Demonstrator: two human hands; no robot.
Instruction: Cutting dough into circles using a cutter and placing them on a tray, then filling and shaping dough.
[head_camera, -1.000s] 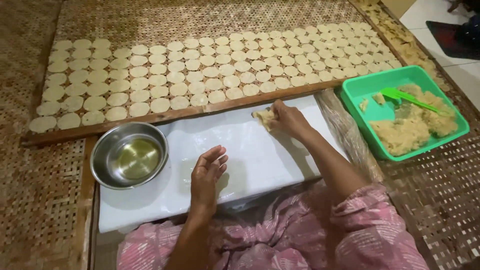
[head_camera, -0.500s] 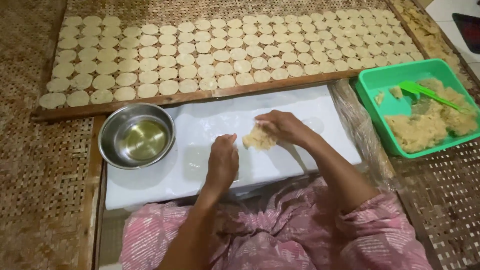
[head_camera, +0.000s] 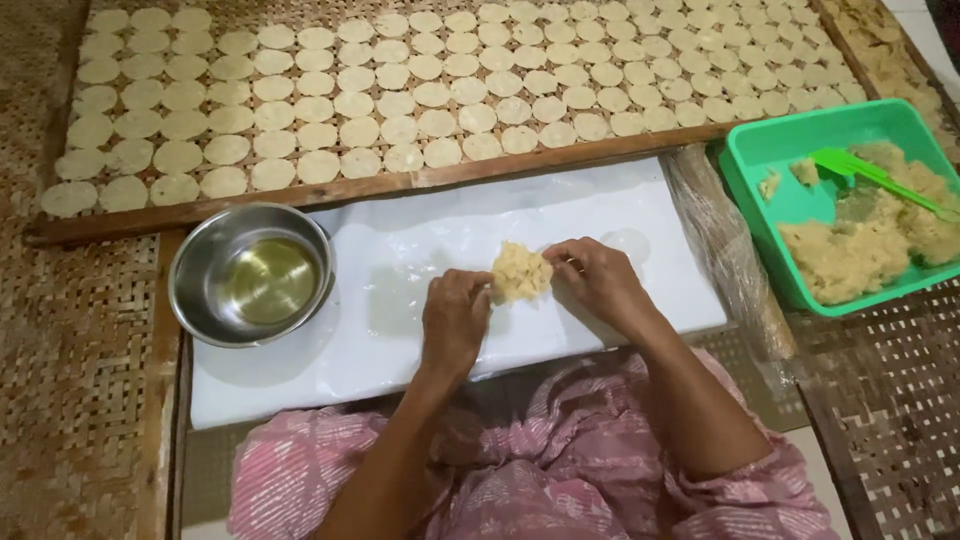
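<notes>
While both hands work: one dough lump (head_camera: 521, 272) lies mid-board on the white board (head_camera: 400, 340).
Left hand (head_camera: 455, 320): fingertips touching lump's left edge.
Right hand (head_camera: 600, 283): pinching its right edge.
Count: one steel bowl (head_camera: 251, 273), one green tray (head_camera: 770, 165).

Pale crumbly dough lump (head_camera: 520, 272) lies flattened on the white board (head_camera: 400, 300)

A single head-worn camera looks steeply down from above the person's lap, facing forward across the white board (head_camera: 400, 340) toward the woven tray of round discs (head_camera: 450, 90) beyond, near enough that both forearms fill the lower frame.
</notes>
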